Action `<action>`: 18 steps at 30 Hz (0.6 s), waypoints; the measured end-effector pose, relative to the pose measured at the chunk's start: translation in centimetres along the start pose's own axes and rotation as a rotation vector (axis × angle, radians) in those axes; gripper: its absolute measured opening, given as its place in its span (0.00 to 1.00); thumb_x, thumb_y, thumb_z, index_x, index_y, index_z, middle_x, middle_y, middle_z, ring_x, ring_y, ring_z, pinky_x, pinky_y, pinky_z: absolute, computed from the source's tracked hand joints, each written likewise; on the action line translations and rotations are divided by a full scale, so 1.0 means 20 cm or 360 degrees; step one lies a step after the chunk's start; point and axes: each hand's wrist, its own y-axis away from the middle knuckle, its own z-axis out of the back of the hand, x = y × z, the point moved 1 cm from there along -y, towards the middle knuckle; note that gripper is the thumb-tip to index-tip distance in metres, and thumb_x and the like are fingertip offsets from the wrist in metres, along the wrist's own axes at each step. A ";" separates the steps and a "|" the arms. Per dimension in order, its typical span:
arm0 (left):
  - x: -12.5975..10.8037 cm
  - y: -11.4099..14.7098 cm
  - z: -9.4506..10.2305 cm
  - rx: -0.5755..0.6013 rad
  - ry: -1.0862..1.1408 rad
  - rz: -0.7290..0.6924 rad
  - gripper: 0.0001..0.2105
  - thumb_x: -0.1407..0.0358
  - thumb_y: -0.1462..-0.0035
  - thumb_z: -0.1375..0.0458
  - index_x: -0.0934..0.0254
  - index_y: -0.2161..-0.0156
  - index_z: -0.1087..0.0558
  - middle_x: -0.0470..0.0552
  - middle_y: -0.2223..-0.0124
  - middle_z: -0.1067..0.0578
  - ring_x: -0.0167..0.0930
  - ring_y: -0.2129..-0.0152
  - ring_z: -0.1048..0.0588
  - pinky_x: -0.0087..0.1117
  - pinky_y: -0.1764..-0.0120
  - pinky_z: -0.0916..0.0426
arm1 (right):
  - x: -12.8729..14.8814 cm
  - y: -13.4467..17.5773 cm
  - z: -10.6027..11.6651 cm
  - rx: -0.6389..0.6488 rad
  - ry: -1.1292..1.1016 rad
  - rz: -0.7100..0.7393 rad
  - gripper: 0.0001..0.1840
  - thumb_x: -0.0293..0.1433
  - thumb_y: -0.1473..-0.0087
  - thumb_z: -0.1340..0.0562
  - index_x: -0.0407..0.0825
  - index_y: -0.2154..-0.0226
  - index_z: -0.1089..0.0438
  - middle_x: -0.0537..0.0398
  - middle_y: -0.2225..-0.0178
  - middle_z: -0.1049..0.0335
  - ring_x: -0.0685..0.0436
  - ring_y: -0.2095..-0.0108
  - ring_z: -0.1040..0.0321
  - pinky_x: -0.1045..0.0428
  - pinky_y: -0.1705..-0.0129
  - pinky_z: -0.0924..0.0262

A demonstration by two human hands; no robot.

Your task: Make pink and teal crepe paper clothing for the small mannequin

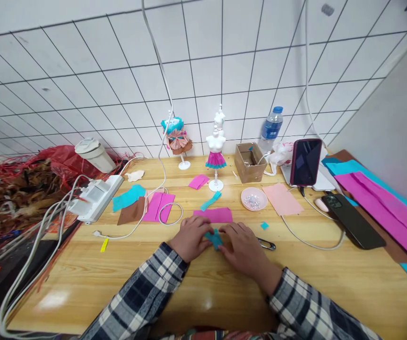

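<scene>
A small piece of teal crepe paper (pixel 214 239) lies between my hands, low over the table. My left hand (pixel 193 237) pinches its left side with curled fingers. From the other side, my right hand (pixel 242 246) grips its right edge; the thumb shows at the lower edge. Just beyond the fingertips is a magenta strip (pixel 213 215), with a narrow teal strip (pixel 211 201) behind it. Dark-handled snips (pixel 267 243), partly hidden, lie right of my right hand, near a teal scrap (pixel 264 225). A mini dress form (pixel 216 160) wears a magenta skirt with teal trim.
Behind stand another dressed form (pixel 177 137), a cardboard box (pixel 250 163) and a water bottle (pixel 271 130). A pink bead dish (pixel 254 199), a propped phone (pixel 306 163) and a dark phone (pixel 354 222) are at right. Cables and a power strip (pixel 96 198) occupy the left.
</scene>
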 end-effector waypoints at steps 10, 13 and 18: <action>-0.07 0.10 0.11 0.0099 0.0552 0.0113 0.02 0.69 0.49 0.39 0.63 0.68 0.27 0.48 0.68 0.23 0.32 0.68 0.27 0.32 0.63 0.36 | 0.05 0.07 0.19 0.0165 -0.0227 0.0105 0.05 0.31 0.49 0.37 0.52 0.65 0.30 0.51 0.49 0.33 0.38 0.46 0.41 0.41 0.44 0.48; -0.12 0.15 0.16 0.0150 0.0811 0.0140 0.03 0.66 0.48 0.39 0.63 0.66 0.26 0.47 0.67 0.22 0.30 0.69 0.26 0.30 0.63 0.35 | 0.09 0.10 0.23 0.0267 -0.0639 0.0150 0.38 0.43 0.53 0.33 0.51 0.42 0.43 0.44 0.39 0.44 0.37 0.40 0.47 0.41 0.40 0.49; -0.12 0.16 0.19 0.0197 0.0898 0.0270 0.05 0.64 0.47 0.40 0.63 0.66 0.26 0.47 0.68 0.23 0.30 0.69 0.26 0.30 0.63 0.35 | 0.09 0.07 0.13 0.0529 -0.1210 -0.0194 0.30 0.40 0.49 0.36 0.50 0.45 0.37 0.47 0.53 0.28 0.41 0.54 0.30 0.45 0.49 0.38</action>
